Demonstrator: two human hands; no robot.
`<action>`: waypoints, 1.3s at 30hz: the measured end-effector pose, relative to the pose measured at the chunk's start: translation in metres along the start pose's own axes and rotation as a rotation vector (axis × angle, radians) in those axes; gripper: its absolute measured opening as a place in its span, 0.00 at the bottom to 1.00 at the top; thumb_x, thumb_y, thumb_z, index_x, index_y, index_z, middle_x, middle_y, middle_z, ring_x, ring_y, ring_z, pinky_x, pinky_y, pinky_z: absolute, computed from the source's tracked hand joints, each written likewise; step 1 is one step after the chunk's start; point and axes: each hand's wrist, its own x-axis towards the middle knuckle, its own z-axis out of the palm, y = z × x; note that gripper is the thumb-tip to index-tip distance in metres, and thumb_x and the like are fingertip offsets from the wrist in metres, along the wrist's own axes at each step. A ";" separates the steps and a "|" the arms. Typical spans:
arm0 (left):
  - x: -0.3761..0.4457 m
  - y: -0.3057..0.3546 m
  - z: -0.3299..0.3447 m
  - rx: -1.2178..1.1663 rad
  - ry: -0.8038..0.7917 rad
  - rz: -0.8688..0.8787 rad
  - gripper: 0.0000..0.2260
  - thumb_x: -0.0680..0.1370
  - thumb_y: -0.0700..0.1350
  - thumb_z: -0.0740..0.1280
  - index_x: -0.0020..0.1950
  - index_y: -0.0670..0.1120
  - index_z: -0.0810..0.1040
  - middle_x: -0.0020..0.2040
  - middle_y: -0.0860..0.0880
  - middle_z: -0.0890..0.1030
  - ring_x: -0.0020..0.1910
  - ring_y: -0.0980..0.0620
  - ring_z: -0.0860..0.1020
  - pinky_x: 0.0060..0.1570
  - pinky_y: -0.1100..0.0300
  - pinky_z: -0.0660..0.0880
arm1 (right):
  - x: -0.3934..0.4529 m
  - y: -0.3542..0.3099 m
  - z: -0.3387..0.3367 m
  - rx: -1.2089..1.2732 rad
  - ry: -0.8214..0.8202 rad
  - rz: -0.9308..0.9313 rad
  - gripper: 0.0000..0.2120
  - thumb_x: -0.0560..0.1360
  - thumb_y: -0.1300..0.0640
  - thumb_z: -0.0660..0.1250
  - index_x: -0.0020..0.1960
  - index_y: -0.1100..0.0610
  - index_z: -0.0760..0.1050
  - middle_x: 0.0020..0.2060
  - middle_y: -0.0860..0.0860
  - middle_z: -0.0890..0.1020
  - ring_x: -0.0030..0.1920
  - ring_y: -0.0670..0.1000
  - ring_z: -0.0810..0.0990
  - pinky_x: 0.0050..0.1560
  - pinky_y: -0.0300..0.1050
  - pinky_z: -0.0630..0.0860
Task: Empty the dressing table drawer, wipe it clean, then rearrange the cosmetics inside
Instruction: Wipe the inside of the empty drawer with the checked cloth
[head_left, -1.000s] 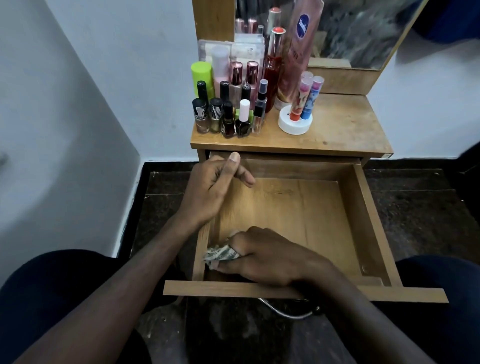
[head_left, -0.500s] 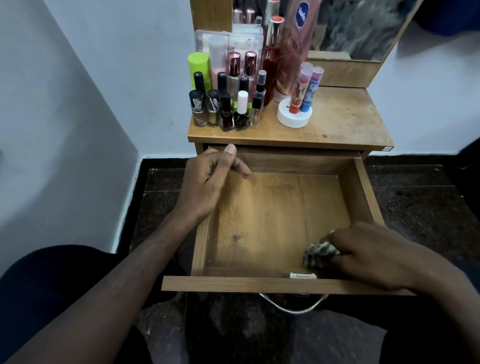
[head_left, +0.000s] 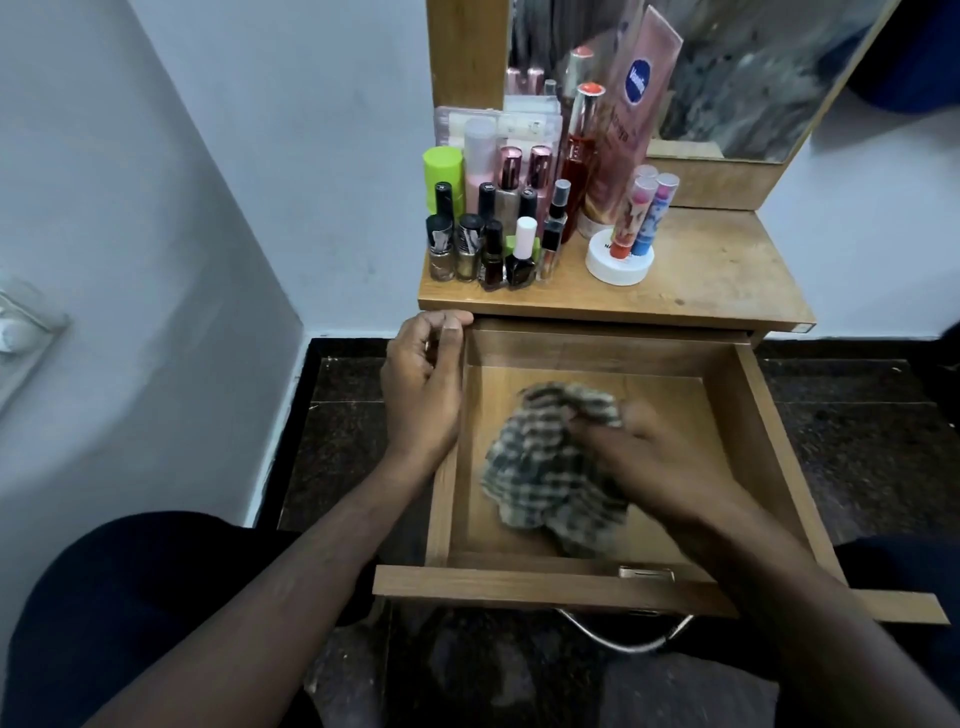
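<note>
The wooden drawer (head_left: 774, 441) is pulled out wide, with only a cloth inside it. My right hand (head_left: 660, 462) presses a checked grey and cream cloth (head_left: 545, 467) onto the middle of the drawer floor, and the cloth is spread out and blurred by motion. My left hand (head_left: 423, 389) rests on the drawer's left wall near the back corner, fingers curled over its edge. Nail polish bottles (head_left: 488, 249), tall bottles, a pink lotion tube (head_left: 631, 114) and lip balm sticks (head_left: 641, 218) on a white jar stand on the dressing table top (head_left: 717, 275).
A mirror (head_left: 743, 73) stands behind the cosmetics. A white wall is close on the left and dark stone floor (head_left: 332, 441) lies either side of the drawer. A metal handle (head_left: 623, 642) hangs under the drawer front. My knees frame the bottom corners.
My right hand swept the cloth from the front left corner to the front right, then up into the drawer's middle, where it has spread out. My left hand shifted slightly back on the wall.
</note>
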 end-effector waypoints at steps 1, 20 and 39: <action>0.001 0.000 0.001 0.007 0.018 -0.035 0.10 0.87 0.49 0.64 0.57 0.49 0.84 0.56 0.53 0.85 0.58 0.55 0.82 0.60 0.54 0.78 | 0.000 -0.001 -0.008 0.034 0.058 -0.002 0.15 0.82 0.43 0.64 0.60 0.53 0.80 0.54 0.53 0.87 0.55 0.54 0.86 0.57 0.59 0.83; 0.004 -0.011 0.007 -0.220 -0.053 -0.451 0.11 0.86 0.39 0.65 0.69 0.43 0.77 0.58 0.47 0.83 0.55 0.53 0.83 0.52 0.63 0.80 | 0.075 -0.048 0.088 -0.148 -0.033 -0.101 0.20 0.74 0.60 0.55 0.61 0.52 0.77 0.51 0.57 0.84 0.53 0.58 0.83 0.58 0.62 0.82; 0.003 -0.018 0.014 -0.096 -0.075 -0.323 0.12 0.89 0.48 0.57 0.67 0.48 0.78 0.65 0.45 0.80 0.66 0.46 0.78 0.68 0.45 0.75 | 0.031 -0.034 0.078 -0.280 -0.055 -0.092 0.10 0.83 0.60 0.56 0.56 0.53 0.76 0.49 0.55 0.84 0.49 0.57 0.84 0.53 0.59 0.83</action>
